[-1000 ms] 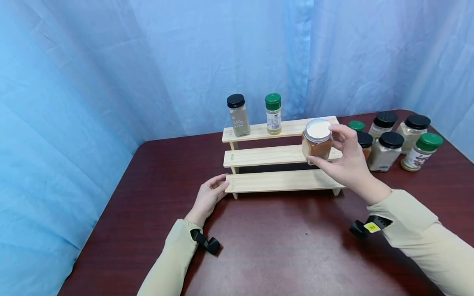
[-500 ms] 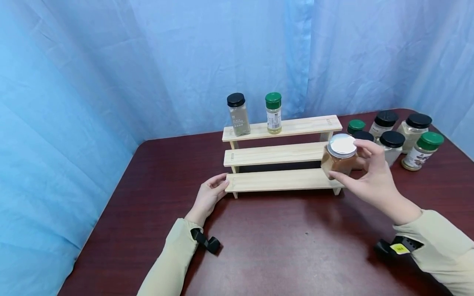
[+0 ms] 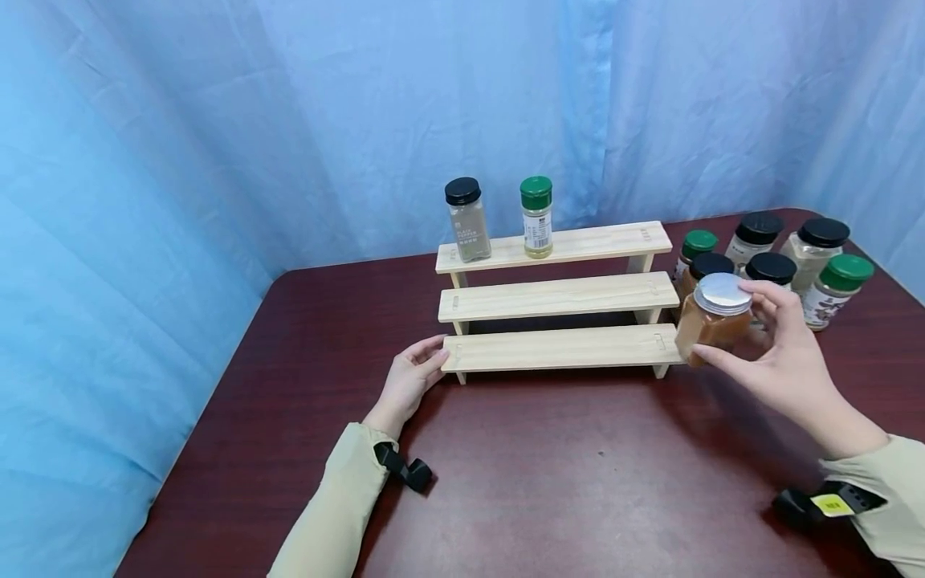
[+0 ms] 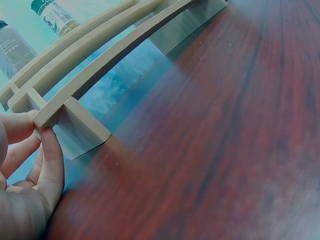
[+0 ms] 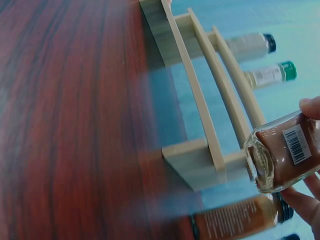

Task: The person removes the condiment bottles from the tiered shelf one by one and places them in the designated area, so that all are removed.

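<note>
My right hand (image 3: 788,361) grips a glass spice jar (image 3: 711,325) of reddish-brown powder with a silver lid, held tilted off the table by the right end of a three-tier wooden rack (image 3: 556,348). In the right wrist view the jar (image 5: 290,150) shows a barcode label and its clear base. My left hand (image 3: 408,381) pinches the left end of the rack's lowest shelf; thumb and fingers close on that corner in the left wrist view (image 4: 35,170). On the top shelf stand a black-lidded pepper jar (image 3: 470,229) and a green-capped spice bottle (image 3: 537,229).
Several spice jars cluster right of the rack, among them a green-capped bottle (image 3: 834,297), a black-lidded jar (image 3: 812,249) and a brown jar (image 5: 235,217). Blue curtains (image 3: 405,104) hang behind the dark red table (image 3: 549,474).
My right hand has carried the silver-lidded spice jar to the right and lower, from in front of the upper shelves to beside the rack's right end. My left hand keeps its place.
</note>
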A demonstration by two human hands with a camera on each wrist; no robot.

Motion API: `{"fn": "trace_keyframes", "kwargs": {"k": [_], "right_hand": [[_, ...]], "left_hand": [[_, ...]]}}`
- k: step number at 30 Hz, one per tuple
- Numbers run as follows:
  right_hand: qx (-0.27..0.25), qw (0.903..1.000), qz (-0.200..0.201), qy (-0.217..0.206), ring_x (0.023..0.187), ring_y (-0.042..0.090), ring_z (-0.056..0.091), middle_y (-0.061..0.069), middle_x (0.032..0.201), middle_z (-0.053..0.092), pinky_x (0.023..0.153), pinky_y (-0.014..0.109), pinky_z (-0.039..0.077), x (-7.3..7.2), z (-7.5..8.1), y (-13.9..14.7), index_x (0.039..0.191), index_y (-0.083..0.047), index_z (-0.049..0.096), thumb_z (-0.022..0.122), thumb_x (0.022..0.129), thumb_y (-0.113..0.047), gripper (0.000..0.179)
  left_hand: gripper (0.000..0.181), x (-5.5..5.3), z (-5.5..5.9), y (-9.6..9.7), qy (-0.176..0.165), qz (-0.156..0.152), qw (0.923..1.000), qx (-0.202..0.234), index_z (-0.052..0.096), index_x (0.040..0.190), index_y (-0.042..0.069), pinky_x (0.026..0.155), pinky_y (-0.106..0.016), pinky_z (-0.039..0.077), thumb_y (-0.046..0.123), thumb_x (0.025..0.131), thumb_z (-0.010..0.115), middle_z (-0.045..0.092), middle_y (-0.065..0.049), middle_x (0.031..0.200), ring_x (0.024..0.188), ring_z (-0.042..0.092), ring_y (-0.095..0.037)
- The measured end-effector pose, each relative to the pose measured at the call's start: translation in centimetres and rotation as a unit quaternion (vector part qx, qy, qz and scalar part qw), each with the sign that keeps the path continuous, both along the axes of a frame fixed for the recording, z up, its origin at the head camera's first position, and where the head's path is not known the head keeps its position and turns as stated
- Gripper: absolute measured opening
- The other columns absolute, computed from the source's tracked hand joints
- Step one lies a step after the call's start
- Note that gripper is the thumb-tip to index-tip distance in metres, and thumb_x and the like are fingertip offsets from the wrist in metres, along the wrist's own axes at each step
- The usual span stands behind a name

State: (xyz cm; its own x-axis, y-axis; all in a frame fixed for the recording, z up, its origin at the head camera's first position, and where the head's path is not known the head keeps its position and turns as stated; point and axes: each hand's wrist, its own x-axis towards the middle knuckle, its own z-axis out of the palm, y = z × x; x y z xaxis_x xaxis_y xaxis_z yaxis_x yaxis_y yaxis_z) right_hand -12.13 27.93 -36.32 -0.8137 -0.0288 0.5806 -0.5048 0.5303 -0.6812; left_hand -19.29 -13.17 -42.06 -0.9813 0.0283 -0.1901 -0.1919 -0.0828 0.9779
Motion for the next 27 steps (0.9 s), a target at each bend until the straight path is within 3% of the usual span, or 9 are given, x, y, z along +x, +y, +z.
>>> {"fn": "trace_keyframes", "kwargs": {"k": [3,10,16,24,27], "right_hand": [[-0.005,0.9996,-0.010,-0.026,0.106,-0.008,0.044,-0.022,0.123,0.040,0.083,0.000,0.035,0.0,-0.3,0.8,0.140,-0.002,0.024,0.075,0.060,0.022,0.097],[0.017,0.9977,-0.018,-0.063,0.098,-0.014,0.046,-0.024,0.114,0.043,0.079,-0.003,0.035,-0.6,-1.9,3.0,0.142,-0.004,0.022,0.077,0.063,0.018,0.098],[0.024,0.9945,-0.010,-0.101,0.089,-0.019,0.047,-0.021,0.107,0.040,0.069,-0.001,0.040,-0.8,-1.8,3.2,0.139,-0.004,0.023,0.073,0.069,0.016,0.088],[0.046,0.9887,-0.036,-0.139,0.087,-0.021,0.039,0.009,0.110,0.041,0.067,-0.002,0.037,-1.0,-1.9,2.8,0.137,-0.003,0.021,0.075,0.072,0.010,0.086],[0.047,0.9889,-0.037,-0.136,0.089,-0.021,0.036,0.014,0.111,0.040,0.068,-0.003,0.035,-1.2,-2.0,2.6,0.138,-0.003,0.022,0.075,0.072,0.008,0.085]], "left_hand": [[0.039,0.0,0.0,0.0,0.000,0.000,1.0000,0.003,0.051,0.132,-0.004,0.065,-0.015,0.049,0.000,0.093,0.054,0.058,0.005,0.084,0.072,0.058,-0.002],[0.038,0.0,0.1,0.1,0.005,-0.001,0.9999,0.013,0.051,0.131,-0.007,0.065,-0.015,0.049,-0.002,0.093,0.053,0.057,0.005,0.082,0.071,0.058,-0.002],[0.038,0.1,0.2,0.1,0.004,0.003,0.9999,0.009,0.052,0.131,-0.005,0.064,-0.015,0.049,-0.001,0.093,0.054,0.057,0.005,0.083,0.072,0.058,-0.002],[0.039,0.1,0.0,0.0,0.004,-0.005,1.0000,0.005,0.050,0.132,-0.007,0.065,-0.016,0.049,0.000,0.093,0.054,0.057,0.004,0.086,0.073,0.058,-0.002],[0.039,0.0,0.0,0.0,0.004,-0.004,1.0000,0.001,0.050,0.131,-0.006,0.065,-0.015,0.049,0.000,0.093,0.055,0.057,0.004,0.086,0.073,0.058,-0.002]]}}
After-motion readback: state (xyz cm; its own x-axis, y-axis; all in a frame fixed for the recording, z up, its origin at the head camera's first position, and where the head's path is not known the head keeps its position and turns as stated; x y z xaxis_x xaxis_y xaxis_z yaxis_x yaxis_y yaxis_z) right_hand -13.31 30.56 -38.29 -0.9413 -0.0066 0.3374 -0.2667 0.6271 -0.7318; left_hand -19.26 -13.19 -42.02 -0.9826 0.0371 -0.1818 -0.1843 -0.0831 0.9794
